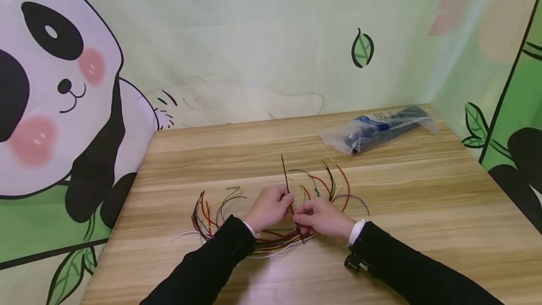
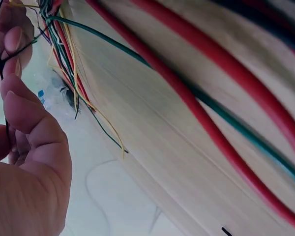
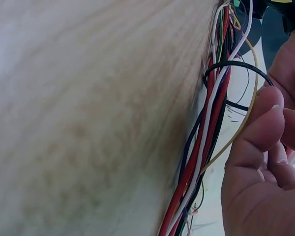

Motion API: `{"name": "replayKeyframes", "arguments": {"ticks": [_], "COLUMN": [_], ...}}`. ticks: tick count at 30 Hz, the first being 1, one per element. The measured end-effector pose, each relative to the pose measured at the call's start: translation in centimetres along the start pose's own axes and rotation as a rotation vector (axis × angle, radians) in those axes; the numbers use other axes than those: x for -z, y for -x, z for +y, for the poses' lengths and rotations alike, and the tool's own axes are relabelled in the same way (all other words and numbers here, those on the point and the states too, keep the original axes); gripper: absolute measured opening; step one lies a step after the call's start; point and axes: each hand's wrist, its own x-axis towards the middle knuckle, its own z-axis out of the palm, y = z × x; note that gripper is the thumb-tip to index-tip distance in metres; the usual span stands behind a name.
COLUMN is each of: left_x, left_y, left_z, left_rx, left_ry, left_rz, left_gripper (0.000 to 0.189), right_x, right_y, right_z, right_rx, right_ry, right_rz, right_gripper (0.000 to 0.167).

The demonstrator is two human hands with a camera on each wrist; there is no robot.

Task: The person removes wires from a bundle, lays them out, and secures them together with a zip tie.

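A bundle of thin wires (image 1: 275,244) in red, black, yellow, white and other colours lies across the table. A black cable tie (image 3: 238,64) loops around the bundle in the right wrist view. My left hand (image 1: 271,207) pinches its long tail (image 1: 284,168), which points up and away from me. Close by on the right, my right hand (image 1: 326,218) pinches the tie by its loop, just above the wires. In the left wrist view the left thumb and fingers (image 2: 32,118) grip the thin black strip, and the right fingertips are just beyond.
On the wooden table (image 1: 402,248), a clear plastic bag (image 1: 377,131) with blue print and dark contents lies at the back right. Loose wire ends fan out left (image 1: 203,211) and right (image 1: 345,182) of my hands. Printed panda cloth (image 1: 211,36) hangs behind the table.
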Motion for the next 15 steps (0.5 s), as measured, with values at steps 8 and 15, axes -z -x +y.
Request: {"name": "replayKeyframes", "arguments": {"ticks": [8, 15], "left_x": [-0.37, 0.32], "left_y": [-0.25, -0.79], "left_z": [-0.18, -0.27], "left_rx": [-0.001, -0.029], "left_ry": [-0.029, -0.155], "left_rz": [0.037, 0.133], "left_gripper": [0.024, 0.025], "right_x": [0.05, -0.12], "right_y": [-0.1, -0.12], "right_z": [0.06, 0.3], "right_rx": [-0.005, 0.007], "right_ry": [0.007, 0.062], "right_rz": [0.013, 0.028], "right_gripper": [0.02, 0.017]}}
